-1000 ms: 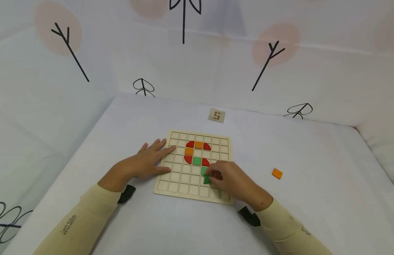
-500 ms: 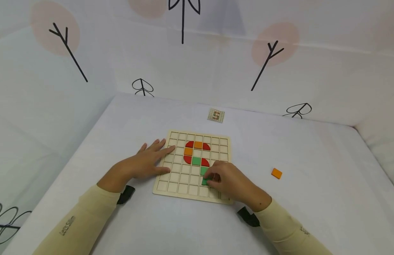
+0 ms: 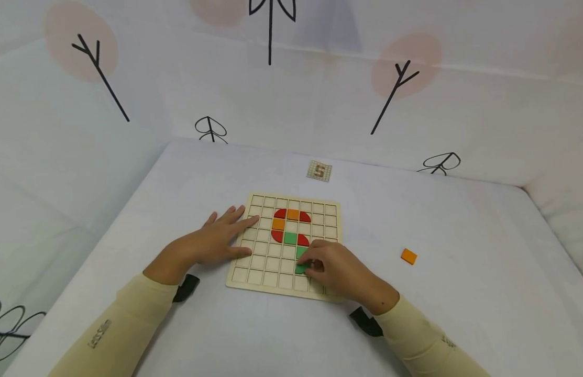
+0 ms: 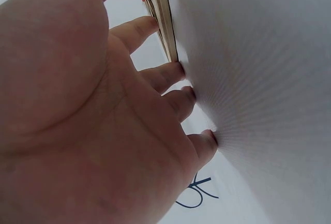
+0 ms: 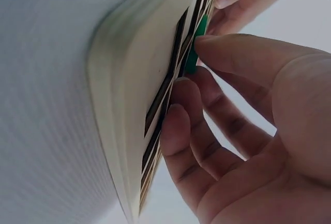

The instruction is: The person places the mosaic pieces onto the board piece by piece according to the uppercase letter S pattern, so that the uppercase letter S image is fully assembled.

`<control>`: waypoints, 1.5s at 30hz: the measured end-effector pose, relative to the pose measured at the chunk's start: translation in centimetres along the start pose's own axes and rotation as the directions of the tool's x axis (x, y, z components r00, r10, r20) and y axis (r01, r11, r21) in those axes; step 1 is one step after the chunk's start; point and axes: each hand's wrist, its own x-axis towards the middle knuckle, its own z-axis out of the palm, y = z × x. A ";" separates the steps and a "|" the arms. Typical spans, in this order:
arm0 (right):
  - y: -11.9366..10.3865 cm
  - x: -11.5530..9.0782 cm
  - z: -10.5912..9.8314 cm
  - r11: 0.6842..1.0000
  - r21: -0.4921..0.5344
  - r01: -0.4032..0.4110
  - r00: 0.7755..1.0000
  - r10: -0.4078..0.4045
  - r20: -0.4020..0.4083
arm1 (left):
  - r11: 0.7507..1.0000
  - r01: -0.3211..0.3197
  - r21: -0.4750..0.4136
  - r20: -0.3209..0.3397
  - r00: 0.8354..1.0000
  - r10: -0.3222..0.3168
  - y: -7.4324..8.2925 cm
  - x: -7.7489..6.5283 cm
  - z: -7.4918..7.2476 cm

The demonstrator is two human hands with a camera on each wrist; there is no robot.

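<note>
A wooden grid board lies on the white surface. My left hand spreads over its left edge, thumb and index finger on the board; in the left wrist view the other fingertips touch the cloth. My right hand pinches a green tile low over the board's right half; in the right wrist view the thumb presses this tile at the grid's ridges. Its shape is partly hidden by the fingers. Just above it sits a green square tile. Red rounded tiles and orange tiles fill other cells.
A loose orange tile lies on the cloth right of the board. Behind the board is a small pattern card with an S-like figure on a grid. Printed white fabric stands upright at the back and sides.
The pinched green tile has turned and shifted slightly left and toward me, with the right fingers moving along. My left hand stays in place on the board.
</note>
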 end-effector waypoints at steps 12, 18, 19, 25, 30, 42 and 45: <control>0.0 0.0 0.0 0.999 0.007 -0.039 0.999 0.039 -0.002 | 1.000 -0.005 0.005 0.006 1.000 0.005 0.0 -0.1 0.0; 0.0 0.2 0.1 0.999 0.016 -0.051 0.999 0.051 0.000 | 1.000 -0.003 0.007 0.007 1.000 0.003 -0.1 -0.1 0.0; 0.0 0.2 0.1 0.999 0.015 -0.050 0.999 0.050 0.000 | 1.000 0.001 0.007 0.010 1.000 -0.001 -0.1 -0.1 -0.1; 0.0 0.2 0.2 0.999 0.008 -0.039 0.999 0.039 -0.008 | 1.000 0.002 0.004 0.012 1.000 -0.002 -0.1 -0.1 -0.1; 0.0 0.2 0.2 0.999 0.010 -0.037 0.999 0.037 -0.008 | 1.000 0.002 0.005 0.009 1.000 -0.002 -0.2 0.0 0.1; 0.4 -1.1 -2.7 0.995 -0.031 -0.094 0.995 0.093 -0.040 | 1.000 0.008 -0.003 0.008 1.000 -0.008 -0.1 -0.1 0.0; 1.3 -2.0 -3.8 0.988 -0.080 -0.135 0.989 0.129 -0.067 | 1.000 0.008 -0.003 0.007 1.000 -0.008 0.0 -0.2 0.0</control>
